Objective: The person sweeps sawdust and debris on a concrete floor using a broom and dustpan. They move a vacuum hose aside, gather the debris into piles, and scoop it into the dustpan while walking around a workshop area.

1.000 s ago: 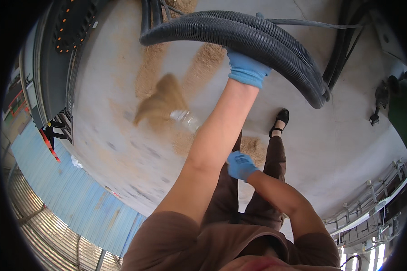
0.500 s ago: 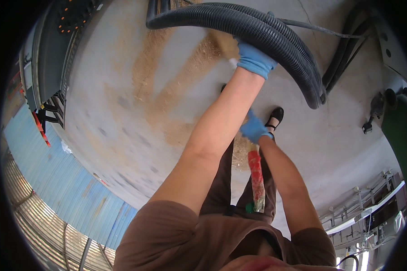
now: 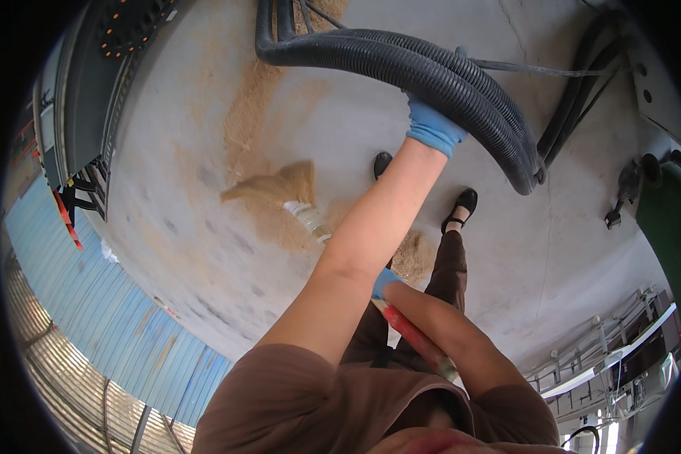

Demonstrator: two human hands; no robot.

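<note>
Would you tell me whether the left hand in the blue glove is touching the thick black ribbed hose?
Touching: the head view shows the left hand pressed against the underside of the black ribbed hose, with no gap.

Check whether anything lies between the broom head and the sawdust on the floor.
Nothing visible does. The broom head rests directly on the sawdust, while the left hand holds the black corrugated hose up off the concrete floor.

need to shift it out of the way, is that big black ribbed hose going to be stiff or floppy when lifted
Probably bendy rather than stiff: the hose is ribbed and lies in a curve over the concrete floor. It looks thick and long, so likely heavy and saggy past the left hand gripping it. The ribs should give the glove decent grip.
</note>
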